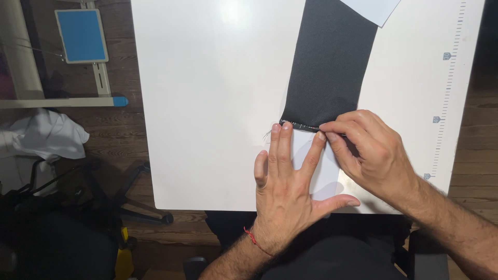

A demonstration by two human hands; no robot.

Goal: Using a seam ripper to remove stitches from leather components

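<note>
**A:** Where does the long strip of dark grey woven fabric lie?

**B:** Flat on the white rectangular counter, running from the far edge toward the person. Its near end has a narrow folded hem with loose threads trailing off the left corner.

**A:** And the hands?

**B:** The left hand lies palm down just below the hem, fingers spread wide, the tips of three of them touching the folded edge and the thumb stretched out to the right. The right hand comes in from the right with its fingers pressed together, pinching the hem at its right part; whether something thin, such as a pin, sits in that pinch I cannot tell.

**A:** What makes this fold come out well, in your view?

**B:** I judge that an even width matters most: the left fingertips should hold the fold flat while the right pinch works along it, so the edge stays straight and parallel to the cloth's end. Pulling sideways would probably skew the strip, which is otherwise unweighted.

**A:** Anything around it?

**B:** A white sheet of paper overlaps the fabric's far right corner, and a printed ruler scale runs along the counter's right edge. To the left, over the dark wooden floor, stand a blue rectangular pad on a pale frame, a crumpled white cloth and the base of a black office chair.
</note>
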